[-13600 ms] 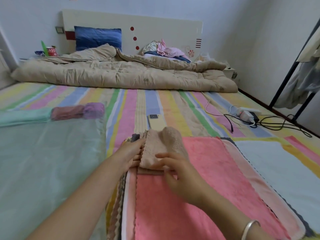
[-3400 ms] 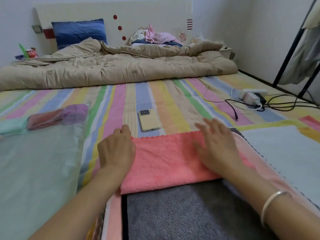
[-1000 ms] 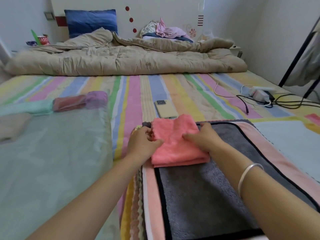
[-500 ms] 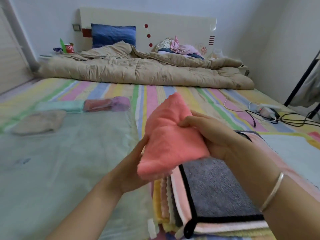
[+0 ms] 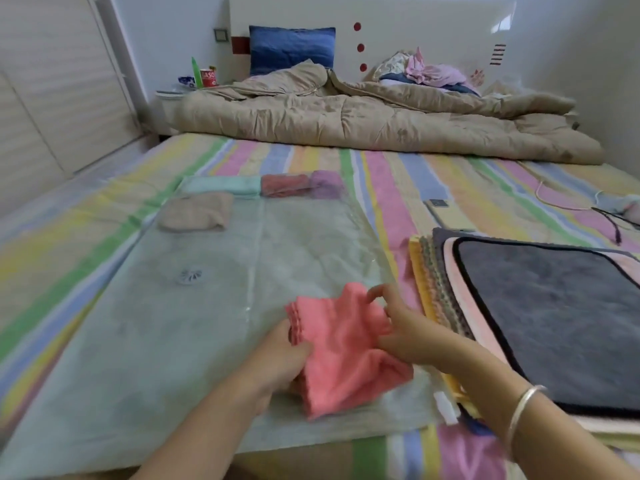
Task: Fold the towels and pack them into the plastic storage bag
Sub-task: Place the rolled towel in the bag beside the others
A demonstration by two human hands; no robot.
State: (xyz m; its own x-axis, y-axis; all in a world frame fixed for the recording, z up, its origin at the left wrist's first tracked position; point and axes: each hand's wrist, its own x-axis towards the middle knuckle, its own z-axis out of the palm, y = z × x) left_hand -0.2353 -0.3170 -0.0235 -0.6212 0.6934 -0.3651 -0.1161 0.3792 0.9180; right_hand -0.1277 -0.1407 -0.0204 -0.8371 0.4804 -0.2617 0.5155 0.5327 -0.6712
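Note:
A folded coral-pink towel (image 5: 343, 351) is held low over the near end of the clear plastic storage bag (image 5: 194, 306), which lies flat on the bed. My left hand (image 5: 280, 362) grips its left edge from below and my right hand (image 5: 401, 334) pinches its right side. Inside the far end of the bag lie a beige towel (image 5: 197, 212), a mint towel (image 5: 221, 186), a red towel (image 5: 284, 184) and a purple towel (image 5: 326, 183). A stack of unfolded towels (image 5: 540, 306), grey one on top, sits to the right.
The striped bedsheet (image 5: 391, 188) covers the bed. A phone (image 5: 437, 204) lies beyond the stack. A beige quilt (image 5: 363, 119) and blue pillow (image 5: 291, 46) are at the headboard. Cables and a charger (image 5: 620, 216) lie at the far right. A wardrobe (image 5: 52, 81) stands on the left.
Both hands lifted the folded pink towel off the stack and carried it left and down to the near end of the plastic bag. My view has turned left.

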